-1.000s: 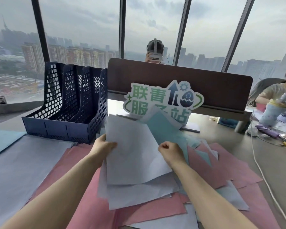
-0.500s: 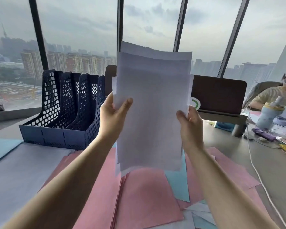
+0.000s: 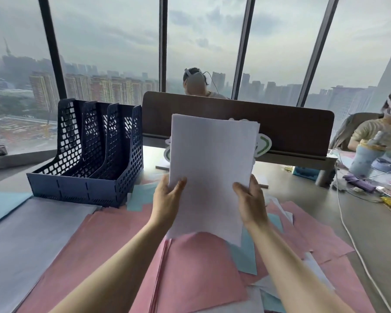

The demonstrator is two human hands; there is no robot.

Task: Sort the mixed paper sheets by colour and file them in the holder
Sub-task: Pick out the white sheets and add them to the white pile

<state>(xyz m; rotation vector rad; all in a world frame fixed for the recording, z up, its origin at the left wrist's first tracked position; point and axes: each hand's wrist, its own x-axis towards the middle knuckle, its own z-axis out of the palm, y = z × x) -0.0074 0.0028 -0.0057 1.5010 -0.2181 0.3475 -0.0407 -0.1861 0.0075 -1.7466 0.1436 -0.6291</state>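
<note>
Nearest the camera, loose pink sheets cover the table, with light blue sheets and a few white ones mixed among them toward the right. Over this spread, both forearms reach forward and the two hands hold a stack of white sheets upright, clear of the table, its lower edge hanging just above the pink paper. The left hand grips the stack's left edge low down, thumb lying across the front face and fingers hidden behind; the right hand grips the right edge at about the same height, thumb in front as well. The hands are apart, one at each side of the stack. To the left on the table lies a wide pale lavender-white pile, and a light blue pile beside it at the left edge. Farther back on the left stands the dark blue perforated file holder, with three upright slots that show no paper in them. Behind the stack, a green-and-white sign peeks out, set against a brown desk divider. A white cable trails along the right side of the table. Beyond the divider sits a person, another sits at far right, and tall windows show a hazy city skyline.
</note>
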